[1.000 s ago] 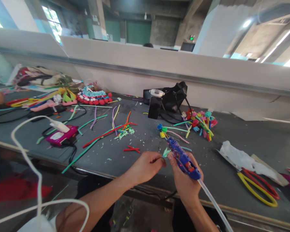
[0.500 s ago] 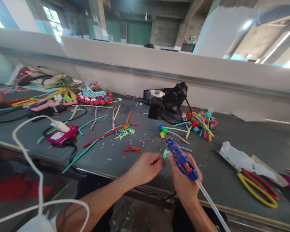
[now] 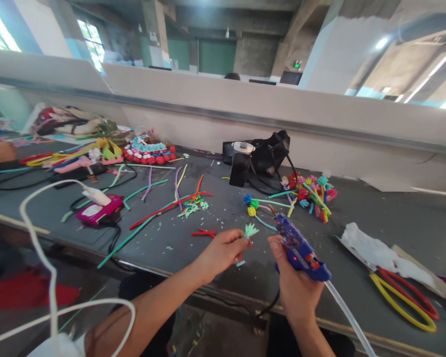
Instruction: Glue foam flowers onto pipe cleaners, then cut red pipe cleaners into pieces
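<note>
Between the thumb and fingers of my left hand (image 3: 223, 253) is a small pale green pipe-cleaner flower (image 3: 250, 231), its petals fanned upward. My right hand (image 3: 299, 285) is wrapped round a blue glue gun (image 3: 297, 245) with a red light showing. A long clear glue stick (image 3: 351, 317) sticks out of its back end. The nozzle points up and left, apart from the flower. Just beyond it on the table lie blue, green and yellow pipe-cleaner flowers (image 3: 251, 211) with long stems.
Loose pipe cleaners (image 3: 144, 220) and green clippings (image 3: 195, 206) are scattered to the left, near a magenta power box (image 3: 99, 210). A phone (image 3: 240, 168) leans by a black bag (image 3: 275, 153). Finished flowers (image 3: 314, 191) are piled at right. Another person's hand (image 3: 0, 151) shows far left.
The glue gun has moved right and down, away from the flower. My left hand now holds the flower alone, raised slightly with its petals in view.
</note>
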`<action>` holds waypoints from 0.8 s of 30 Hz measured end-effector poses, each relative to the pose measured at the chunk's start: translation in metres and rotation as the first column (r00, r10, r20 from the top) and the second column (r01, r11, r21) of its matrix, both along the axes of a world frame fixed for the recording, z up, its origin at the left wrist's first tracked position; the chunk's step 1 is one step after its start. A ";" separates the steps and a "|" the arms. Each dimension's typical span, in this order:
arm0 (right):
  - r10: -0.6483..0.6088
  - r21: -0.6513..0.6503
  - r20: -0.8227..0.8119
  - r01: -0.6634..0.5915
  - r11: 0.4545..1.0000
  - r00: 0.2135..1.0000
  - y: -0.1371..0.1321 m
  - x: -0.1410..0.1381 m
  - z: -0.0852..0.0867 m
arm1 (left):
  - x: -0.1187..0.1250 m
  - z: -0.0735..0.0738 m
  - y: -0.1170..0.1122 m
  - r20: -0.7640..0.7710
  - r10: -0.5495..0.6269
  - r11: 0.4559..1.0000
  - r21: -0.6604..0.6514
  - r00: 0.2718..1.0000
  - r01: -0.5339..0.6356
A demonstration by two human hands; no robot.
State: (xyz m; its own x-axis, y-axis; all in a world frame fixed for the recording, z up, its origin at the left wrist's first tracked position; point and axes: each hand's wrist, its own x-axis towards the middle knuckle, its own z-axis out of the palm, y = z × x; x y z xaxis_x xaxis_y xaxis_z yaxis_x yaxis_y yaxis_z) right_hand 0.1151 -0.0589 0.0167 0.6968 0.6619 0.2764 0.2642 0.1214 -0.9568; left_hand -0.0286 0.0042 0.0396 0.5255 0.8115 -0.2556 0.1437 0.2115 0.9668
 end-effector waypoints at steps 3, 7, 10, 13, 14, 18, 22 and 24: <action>0.010 -0.042 -0.026 -0.011 0.999 1.000 0.000 0.003 -0.001 | -0.002 0.002 0.001 0.091 0.011 0.997 -0.078 0.996 -0.004; 0.016 -0.079 -0.062 -0.021 0.997 0.998 -0.001 0.004 -0.003 | -0.004 0.000 0.004 0.168 -0.001 0.991 -0.135 0.986 0.024; 0.014 -0.103 -0.117 -0.026 0.994 0.993 -0.003 0.005 -0.005 | -0.005 0.000 0.005 0.201 0.004 0.986 -0.164 0.980 0.030; 0.068 -0.097 -0.125 -0.080 0.992 0.990 -0.005 0.006 -0.005 | -0.007 0.000 0.007 0.215 0.036 0.988 -0.153 0.976 -0.003; 0.095 -0.097 -0.116 -0.106 0.990 0.989 -0.006 0.006 -0.004 | -0.008 0.000 0.007 0.217 0.044 0.989 -0.146 0.975 -0.012; 0.202 -0.095 -0.062 -0.208 0.974 0.977 -0.013 0.002 0.001 | -0.011 0.003 0.009 0.226 0.057 0.992 -0.121 0.972 -0.030; 0.257 -0.073 -0.038 -0.259 0.963 0.966 -0.017 -0.002 0.004 | -0.013 0.006 0.008 0.216 0.068 0.996 -0.077 0.974 -0.052; 0.270 -0.069 -0.034 -0.272 0.960 0.962 -0.017 -0.002 0.003 | -0.013 0.007 0.007 0.195 0.076 0.997 -0.037 0.978 -0.071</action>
State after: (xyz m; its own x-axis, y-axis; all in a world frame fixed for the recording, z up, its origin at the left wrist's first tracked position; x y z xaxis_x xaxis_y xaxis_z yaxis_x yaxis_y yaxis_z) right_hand 0.1128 -0.0762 0.0194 0.4946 0.8442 0.2066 0.2080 0.1158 -0.9712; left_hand -0.0416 0.0111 0.0469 0.5069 0.8434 -0.1780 -0.0650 0.2433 0.9678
